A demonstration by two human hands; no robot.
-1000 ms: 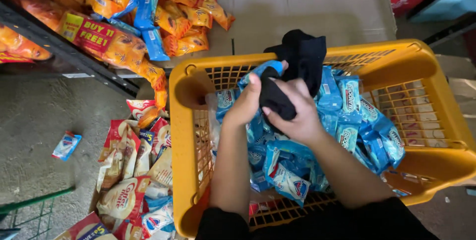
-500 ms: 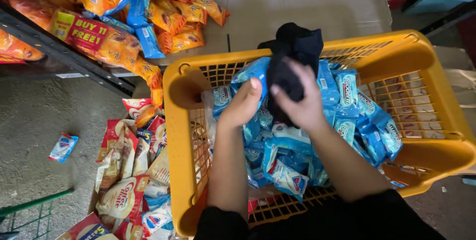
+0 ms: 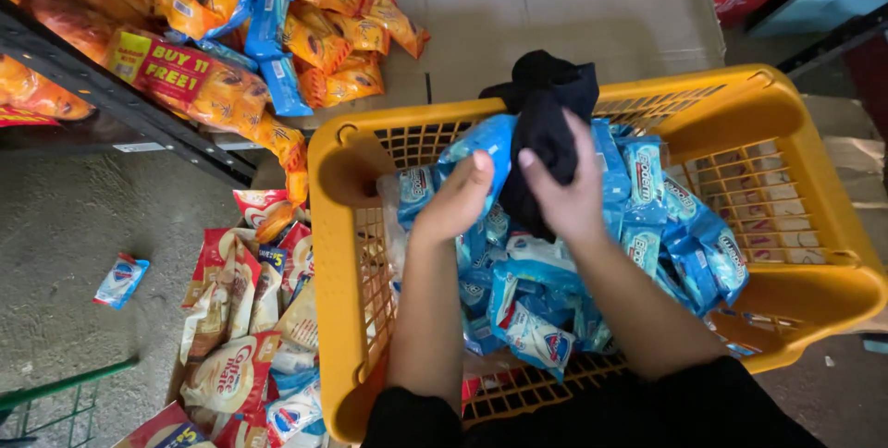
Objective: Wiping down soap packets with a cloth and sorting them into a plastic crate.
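Observation:
A yellow plastic basket [image 3: 814, 124] stands in front of me, filled with several blue snack packets [image 3: 689, 245]. A black cloth [image 3: 546, 97] hangs over the basket's far rim and down onto the packets. My right hand [image 3: 566, 191] grips the lower part of that cloth. My left hand [image 3: 458, 196] is closed on a blue packet [image 3: 486, 143] right beside the cloth. Both forearms reach into the basket from its near edge.
Orange and blue snack bags [image 3: 277, 32] spill over a dark shelf [image 3: 111, 87] at the upper left. More packets [image 3: 245, 319] are piled on the concrete floor left of the basket, with one loose blue packet [image 3: 120, 280] farther left. Flat cardboard [image 3: 564, 13] lies behind.
Both hands have moved a little toward the basket's far rim, still on the cloth and packet. The view has shifted slightly, so the basket sits more to the right.

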